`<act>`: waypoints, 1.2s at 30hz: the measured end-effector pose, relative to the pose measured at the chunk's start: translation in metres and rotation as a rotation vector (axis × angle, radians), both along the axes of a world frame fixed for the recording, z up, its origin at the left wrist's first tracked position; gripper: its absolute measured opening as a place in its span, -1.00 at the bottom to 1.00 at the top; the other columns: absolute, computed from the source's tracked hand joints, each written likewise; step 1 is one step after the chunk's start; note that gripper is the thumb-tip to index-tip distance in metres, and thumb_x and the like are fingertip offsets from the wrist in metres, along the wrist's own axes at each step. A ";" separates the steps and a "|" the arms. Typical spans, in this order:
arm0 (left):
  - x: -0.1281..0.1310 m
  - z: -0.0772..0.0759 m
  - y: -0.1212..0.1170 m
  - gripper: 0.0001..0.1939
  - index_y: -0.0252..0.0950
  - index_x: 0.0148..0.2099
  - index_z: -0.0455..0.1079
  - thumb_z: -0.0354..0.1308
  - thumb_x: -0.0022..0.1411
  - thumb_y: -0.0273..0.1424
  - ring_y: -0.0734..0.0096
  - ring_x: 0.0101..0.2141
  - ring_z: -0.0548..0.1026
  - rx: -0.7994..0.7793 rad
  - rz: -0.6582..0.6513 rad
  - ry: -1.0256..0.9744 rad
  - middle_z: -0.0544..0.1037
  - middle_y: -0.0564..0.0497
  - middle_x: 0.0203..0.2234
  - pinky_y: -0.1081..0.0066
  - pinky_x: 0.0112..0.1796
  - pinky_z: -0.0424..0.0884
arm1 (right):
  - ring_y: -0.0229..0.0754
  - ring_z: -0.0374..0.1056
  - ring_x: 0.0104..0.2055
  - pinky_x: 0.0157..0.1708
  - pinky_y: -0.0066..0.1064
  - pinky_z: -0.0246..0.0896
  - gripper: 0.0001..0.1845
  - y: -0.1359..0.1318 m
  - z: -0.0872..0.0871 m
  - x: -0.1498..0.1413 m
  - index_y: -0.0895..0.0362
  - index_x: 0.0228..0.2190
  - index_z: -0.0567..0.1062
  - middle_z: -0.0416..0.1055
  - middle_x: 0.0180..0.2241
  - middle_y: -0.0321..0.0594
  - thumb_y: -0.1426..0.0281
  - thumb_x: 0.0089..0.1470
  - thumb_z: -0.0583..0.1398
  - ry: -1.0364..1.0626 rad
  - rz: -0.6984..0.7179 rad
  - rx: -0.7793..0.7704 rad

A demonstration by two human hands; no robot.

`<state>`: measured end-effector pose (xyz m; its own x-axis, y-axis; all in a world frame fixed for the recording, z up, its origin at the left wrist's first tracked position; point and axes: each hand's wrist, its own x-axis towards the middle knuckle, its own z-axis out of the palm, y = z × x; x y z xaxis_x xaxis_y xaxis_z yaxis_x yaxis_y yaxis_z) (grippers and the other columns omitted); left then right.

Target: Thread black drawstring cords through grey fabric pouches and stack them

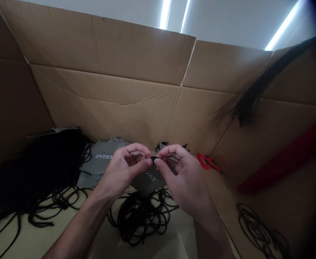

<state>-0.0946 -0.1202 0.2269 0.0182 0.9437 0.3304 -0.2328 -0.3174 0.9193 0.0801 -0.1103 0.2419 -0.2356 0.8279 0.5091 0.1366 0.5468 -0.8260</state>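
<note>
My left hand (127,167) and my right hand (184,176) meet in front of me, thumbs and forefingers pinched. Between them is a short bend of black cord (154,158); its ends are hidden by the fingers. A ring shows on one left finger. Just below and behind the fingertips is a grey piece (147,183) with white lettering, partly covered by my hands; whether the cord joins it I cannot tell. Under that lies a loose tangle of black cords (141,219).
To the left rises a heap of black corded items (39,169). Beside it are stacked grey INTEX pieces (95,158), with another small stack (161,145) behind my hands. Red-handled scissors (205,162) lie to the right, cord coils (260,230) lower right. Cardboard walls (106,86) surround the surface.
</note>
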 end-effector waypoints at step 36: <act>0.004 0.009 -0.006 -0.90 -0.32 -0.26 0.63 0.45 0.14 -0.48 0.46 -0.44 0.57 0.171 0.211 0.139 0.65 0.00 -0.45 0.52 -0.38 0.51 | -0.25 0.49 -0.30 -0.25 -0.39 0.43 -0.86 0.009 0.003 -0.001 0.08 -0.31 0.52 0.56 -0.32 -0.28 0.40 0.11 0.38 0.139 0.146 -0.104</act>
